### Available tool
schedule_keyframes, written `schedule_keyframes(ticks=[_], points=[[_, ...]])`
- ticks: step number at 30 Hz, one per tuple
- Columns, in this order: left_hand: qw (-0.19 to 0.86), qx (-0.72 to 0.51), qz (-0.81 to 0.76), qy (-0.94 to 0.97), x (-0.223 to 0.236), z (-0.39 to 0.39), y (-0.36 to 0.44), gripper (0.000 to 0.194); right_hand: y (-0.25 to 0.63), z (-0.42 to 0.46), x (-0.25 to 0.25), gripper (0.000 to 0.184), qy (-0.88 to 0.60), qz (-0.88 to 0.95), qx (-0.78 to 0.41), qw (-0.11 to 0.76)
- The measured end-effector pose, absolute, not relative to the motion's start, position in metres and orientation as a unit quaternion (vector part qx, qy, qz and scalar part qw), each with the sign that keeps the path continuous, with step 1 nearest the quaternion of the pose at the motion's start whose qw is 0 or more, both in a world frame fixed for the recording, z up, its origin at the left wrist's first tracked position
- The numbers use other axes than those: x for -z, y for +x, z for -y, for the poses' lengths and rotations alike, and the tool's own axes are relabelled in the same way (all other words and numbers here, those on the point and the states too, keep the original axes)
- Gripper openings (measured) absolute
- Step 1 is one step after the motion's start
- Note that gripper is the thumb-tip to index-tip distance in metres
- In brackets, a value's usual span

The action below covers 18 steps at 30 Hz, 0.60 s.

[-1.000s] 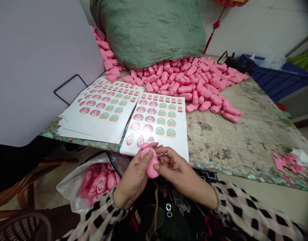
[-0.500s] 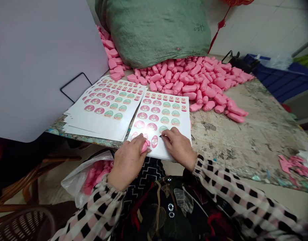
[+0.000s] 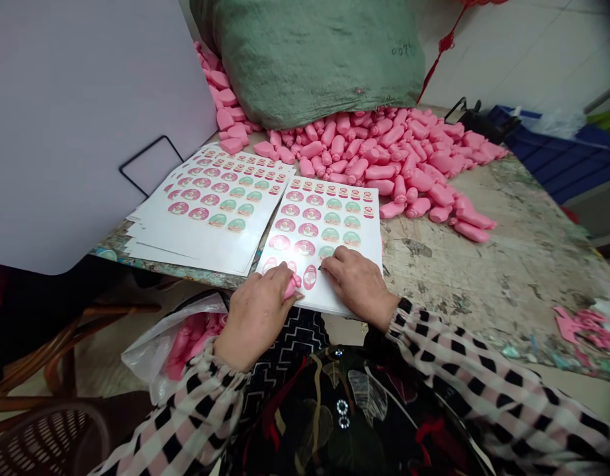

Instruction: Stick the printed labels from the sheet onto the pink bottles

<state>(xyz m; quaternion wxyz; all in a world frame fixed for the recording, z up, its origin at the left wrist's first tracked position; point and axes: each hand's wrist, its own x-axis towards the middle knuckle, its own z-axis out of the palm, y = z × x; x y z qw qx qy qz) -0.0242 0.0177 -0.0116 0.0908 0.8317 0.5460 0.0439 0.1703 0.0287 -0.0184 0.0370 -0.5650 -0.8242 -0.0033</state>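
Note:
My left hand (image 3: pixel 258 311) is closed round a small pink plastic bottle (image 3: pixel 292 284), mostly hidden by the fingers, its knobbed end pointing right. That hand rests on the lower left of a sticker sheet (image 3: pixel 349 301) printed with pink and green labels. An oval pink label (image 3: pixel 309 277) shows between my two hands. My right hand (image 3: pixel 357 281) lies on the sheet's lower right with its fingers pinched. A tiny dark point sticks out at its fingertips; the rest of that thing is hidden.
More sticker sheets (image 3: pixel 206 248) are stacked on the left. A heap of pink bottles (image 3: pixel 409 158) spreads behind, under a green sack (image 3: pixel 315 59). A plastic bag (image 3: pixel 151 350) with pink pieces hangs below the table edge. Pink scraps (image 3: pixel 585 327) lie far right.
The view has shifted slightly. Both hands keep nearly the same places on the sheet, the left still holding the pink bottle, the right still pinched beside the oval label.

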Motion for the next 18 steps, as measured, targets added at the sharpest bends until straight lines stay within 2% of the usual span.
schedule_keyframes(ticks=[10,18], points=[[0.069,-0.044,-0.538,0.839,0.0173,-0.0179,-0.026,0.037,0.1766,-0.0249,0.0177,0.021,-0.535,0.843,-0.039,0.031],[0.081,-0.058,-0.525,0.845,0.0209,-0.0177,-0.0274,0.036,0.179,-0.025,0.0159,0.026,-0.537,0.838,-0.074,0.058]])
